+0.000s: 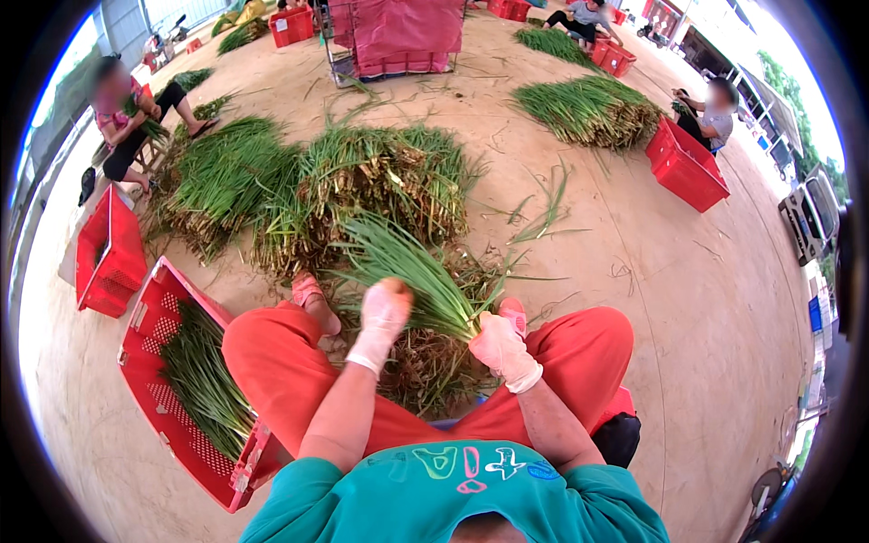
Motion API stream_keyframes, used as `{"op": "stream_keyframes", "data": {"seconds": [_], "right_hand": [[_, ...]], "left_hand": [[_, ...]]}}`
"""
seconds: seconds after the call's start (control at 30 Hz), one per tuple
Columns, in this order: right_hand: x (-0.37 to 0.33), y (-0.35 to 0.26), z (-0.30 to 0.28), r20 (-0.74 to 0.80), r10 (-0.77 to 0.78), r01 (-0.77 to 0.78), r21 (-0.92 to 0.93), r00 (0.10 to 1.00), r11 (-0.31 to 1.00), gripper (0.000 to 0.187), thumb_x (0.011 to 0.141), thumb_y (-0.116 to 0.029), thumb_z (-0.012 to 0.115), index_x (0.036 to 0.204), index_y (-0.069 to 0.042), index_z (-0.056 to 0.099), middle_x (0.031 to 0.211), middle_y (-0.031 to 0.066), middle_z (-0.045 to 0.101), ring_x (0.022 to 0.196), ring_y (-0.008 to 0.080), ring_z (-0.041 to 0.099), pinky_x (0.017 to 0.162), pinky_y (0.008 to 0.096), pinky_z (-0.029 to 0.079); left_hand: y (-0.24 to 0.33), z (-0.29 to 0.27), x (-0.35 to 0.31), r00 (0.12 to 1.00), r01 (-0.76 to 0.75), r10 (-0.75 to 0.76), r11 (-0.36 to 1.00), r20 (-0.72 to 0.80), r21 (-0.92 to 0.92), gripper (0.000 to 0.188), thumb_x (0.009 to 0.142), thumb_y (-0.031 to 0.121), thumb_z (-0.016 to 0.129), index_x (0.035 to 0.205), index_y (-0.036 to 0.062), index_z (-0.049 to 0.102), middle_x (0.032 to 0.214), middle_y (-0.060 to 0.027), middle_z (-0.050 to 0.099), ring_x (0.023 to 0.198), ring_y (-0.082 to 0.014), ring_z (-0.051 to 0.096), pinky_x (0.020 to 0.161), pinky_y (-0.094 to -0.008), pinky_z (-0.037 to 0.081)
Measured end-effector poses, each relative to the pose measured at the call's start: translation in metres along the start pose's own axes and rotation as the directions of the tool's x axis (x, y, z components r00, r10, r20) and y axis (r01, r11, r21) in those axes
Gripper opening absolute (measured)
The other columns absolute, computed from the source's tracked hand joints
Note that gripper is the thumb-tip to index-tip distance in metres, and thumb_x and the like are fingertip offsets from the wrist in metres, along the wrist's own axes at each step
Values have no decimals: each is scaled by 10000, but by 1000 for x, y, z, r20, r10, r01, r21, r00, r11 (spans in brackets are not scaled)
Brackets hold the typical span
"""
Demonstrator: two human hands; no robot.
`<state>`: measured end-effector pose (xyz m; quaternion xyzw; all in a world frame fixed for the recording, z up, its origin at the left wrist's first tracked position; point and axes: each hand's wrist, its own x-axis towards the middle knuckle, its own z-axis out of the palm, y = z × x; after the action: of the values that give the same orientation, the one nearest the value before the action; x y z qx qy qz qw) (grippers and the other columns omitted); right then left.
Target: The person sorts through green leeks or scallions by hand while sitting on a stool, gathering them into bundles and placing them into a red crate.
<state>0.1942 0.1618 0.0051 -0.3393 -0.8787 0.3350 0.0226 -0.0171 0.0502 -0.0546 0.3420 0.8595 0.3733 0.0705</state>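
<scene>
My right hand (pixel 504 350), in a pale thin glove, is closed around the root end of a bunch of chives (pixel 407 276). The long green leaves fan out forward and to the left, away from my knees. At the left edge of the bunch is my left hand (pixel 385 317), gloved too, with its fingers curled in; whether anything is pinched in them is hidden. Between my feet lies a heap of brown trimmings and roots (pixel 430 366). In front of me a large pile of untrimmed chives (pixel 385 181) rests on the ground, its brownish root ends facing me.
A red crate (pixel 145 348) with chives lying in it stands by my left knee, another red crate (pixel 113 253) beyond it. More chive piles (pixel 588 109) and a red crate (pixel 685 167) lie further off, beside seated people. A pink-covered cart (pixel 396 36) stands ahead.
</scene>
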Motion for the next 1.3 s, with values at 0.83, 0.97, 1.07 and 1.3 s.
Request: {"op": "stream_keyframes", "data": {"seconds": [0.83, 0.97, 1.07, 1.3], "right_hand": [[22, 5, 34, 128, 50, -45, -47, 990, 998, 212, 800, -79, 657, 992, -8, 711, 939, 241, 721, 878, 397, 728, 675, 466, 578], [41, 0, 13, 486, 200, -410, 376, 851, 831, 209, 759, -25, 694, 958, 40, 700, 764, 178, 701, 589, 244, 662, 480, 359, 490], [34, 8, 15, 425, 42, -371, 733, 904, 570, 221, 742, 12, 703, 959, 51, 685, 734, 144, 690, 547, 178, 619, 439, 305, 440], [27, 2, 9, 367, 3, -344, 869, 930, 355, 201, 746, 44, 710, 941, 76, 674, 758, 135, 697, 586, 163, 645, 438, 262, 449]], "left_hand": [[61, 4, -50, 938, 196, 18, 797, 347, -572, 167, 983, 125, 647, 869, 3, 646, 699, 26, 573, 626, -56, 537, 535, -233, 411], [75, -10, -69, 985, 136, 27, 488, 170, -862, 80, 966, 69, 669, 946, -5, 693, 796, -6, 625, 653, -70, 530, 596, -229, 453], [70, -22, -73, 978, 124, 77, 536, 194, -835, 103, 976, 17, 634, 876, -5, 619, 895, -60, 654, 671, -88, 572, 590, -226, 470], [51, -44, -67, 945, 237, -214, -77, 248, -969, 81, 999, 80, 613, 969, 14, 649, 1084, -121, 689, 710, -141, 599, 622, -304, 525]]}}
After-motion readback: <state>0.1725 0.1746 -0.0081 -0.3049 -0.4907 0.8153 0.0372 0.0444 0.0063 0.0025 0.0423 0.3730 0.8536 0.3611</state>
